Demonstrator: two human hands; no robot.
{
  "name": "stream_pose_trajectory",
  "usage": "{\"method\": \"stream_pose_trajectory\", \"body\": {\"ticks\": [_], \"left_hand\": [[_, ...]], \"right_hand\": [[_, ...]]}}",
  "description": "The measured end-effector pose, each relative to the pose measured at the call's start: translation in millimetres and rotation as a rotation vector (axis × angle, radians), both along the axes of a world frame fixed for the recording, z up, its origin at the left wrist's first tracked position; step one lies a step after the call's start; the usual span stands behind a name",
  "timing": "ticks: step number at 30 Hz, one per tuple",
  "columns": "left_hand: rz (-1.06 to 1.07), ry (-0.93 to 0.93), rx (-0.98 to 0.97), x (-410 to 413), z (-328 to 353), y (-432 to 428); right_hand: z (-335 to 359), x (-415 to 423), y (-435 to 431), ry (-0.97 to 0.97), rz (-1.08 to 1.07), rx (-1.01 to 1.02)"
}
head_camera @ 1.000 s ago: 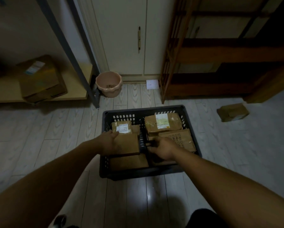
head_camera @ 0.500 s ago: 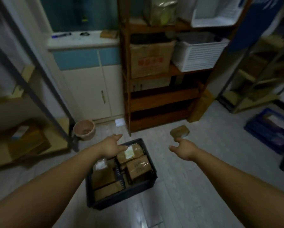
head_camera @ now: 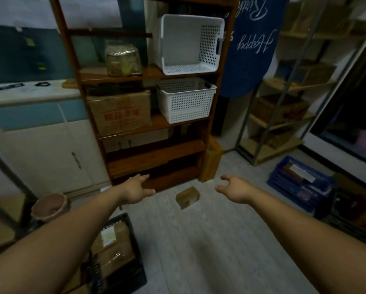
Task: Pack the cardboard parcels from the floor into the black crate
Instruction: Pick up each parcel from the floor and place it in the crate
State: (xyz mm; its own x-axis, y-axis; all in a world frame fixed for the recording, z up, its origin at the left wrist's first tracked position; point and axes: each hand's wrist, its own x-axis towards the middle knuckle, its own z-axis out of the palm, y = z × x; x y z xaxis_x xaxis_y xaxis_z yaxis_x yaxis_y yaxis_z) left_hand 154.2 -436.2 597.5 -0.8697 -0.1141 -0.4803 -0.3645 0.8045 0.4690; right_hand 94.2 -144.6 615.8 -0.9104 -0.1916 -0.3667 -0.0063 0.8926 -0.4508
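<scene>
The left hand point(head_camera: 135, 190) and right hand point(head_camera: 236, 189) hold nothing, fingers loosely apart. One cardboard parcel point(head_camera: 188, 197) lies on the floor between the fingertips. Behind the left fingers, the black crate point(head_camera: 140, 270) holds packed parcels point(head_camera: 112, 247).

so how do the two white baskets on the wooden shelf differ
The upper basket lies tipped on its side, opening facing the room; the lower basket stands upright, opening upward. The upper basket shows its plain solid bottom and is visibly empty; the lower basket shows only perforated outer walls, its inside mostly hidden. Both are white perforated plastic.
</scene>
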Motion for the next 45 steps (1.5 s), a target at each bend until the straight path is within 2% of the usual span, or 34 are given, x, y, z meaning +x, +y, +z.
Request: {"method": "stream_pose_trajectory", "body": {"ticks": [6, 16, 25, 28, 34, 36, 39, 45], "left_hand": [[-0.021, -0.034, 0.020, -77.0, -16.5, 20.5], [0.021, -0.090, 0.120, -264.5, -97.1, 32.8], [0.159, -0.159, 0.169, -345.4, -166.1, 31.5], [0.265, -0.155, 0.184, -363.3, -201.1, 37.7], [0.403, -0.219, 0.149, -407.1, -299.9, 53.9], [0.423, -0.233, 0.157, -421.3, -343.3, 61.5], [0.472, -0.250, 0.183, -439.2, -420.5, 66.6], [0.626, -0.252, 0.281, -471.7, -579.9, 60.9]], "right_hand": [[-16.6, -71.3, 9.9, -0.033, 0.013, -0.017], [-68.6, -251.5, 29.2, -0.166, 0.067, 0.105], [-128.7, -378.8, 27.9, -0.262, 0.146, 0.109], [-169.8, -414.6, 17.5, -0.286, 0.239, 0.110], [-287.0, -483.3, 1.6, -0.398, 0.226, 0.007], [-346.5, -503.5, -1.0, -0.461, 0.161, -0.079], [-434.8, -530.7, -11.2, -0.500, 0.118, -0.097], [-596.9, -561.3, -39.6, -0.401, 0.205, -0.100]]}}
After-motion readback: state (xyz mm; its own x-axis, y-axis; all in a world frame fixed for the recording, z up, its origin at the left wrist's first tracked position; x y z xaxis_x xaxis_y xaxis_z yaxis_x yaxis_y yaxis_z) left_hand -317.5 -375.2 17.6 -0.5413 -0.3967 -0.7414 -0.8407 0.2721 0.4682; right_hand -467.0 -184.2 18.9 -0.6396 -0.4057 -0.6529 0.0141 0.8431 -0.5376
